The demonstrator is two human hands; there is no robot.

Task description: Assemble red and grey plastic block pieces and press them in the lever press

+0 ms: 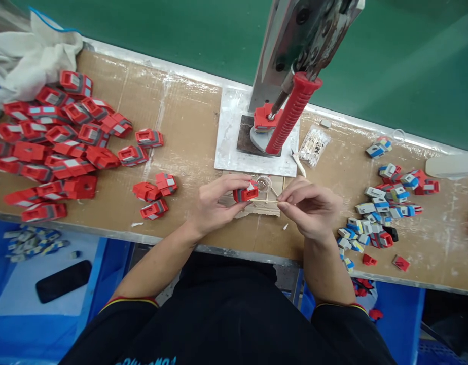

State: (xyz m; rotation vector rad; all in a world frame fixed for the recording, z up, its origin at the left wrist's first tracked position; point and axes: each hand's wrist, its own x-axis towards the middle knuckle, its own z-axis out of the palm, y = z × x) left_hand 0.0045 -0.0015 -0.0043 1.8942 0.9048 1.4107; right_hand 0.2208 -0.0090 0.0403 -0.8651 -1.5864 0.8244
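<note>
My left hand (219,201) holds a small red and grey toy part (246,192) between thumb and fingers. My right hand (310,207) pinches a thin pale stick (266,201), whose far end reaches the red part. Just behind them, a small clear round dish (263,184) rests on a torn piece of cardboard (259,209). Beyond the hands stands a press with a red lever handle (292,114), and another red part (265,119) sits beneath its rod.
Many red toy parts (62,157) are heaped at the left. White, blue and red pieces (378,208) lie at the right. A bag of cotton swabs (314,145) is beside the metal base plate (234,137). A black phone (64,281) lies in a blue bin at lower left.
</note>
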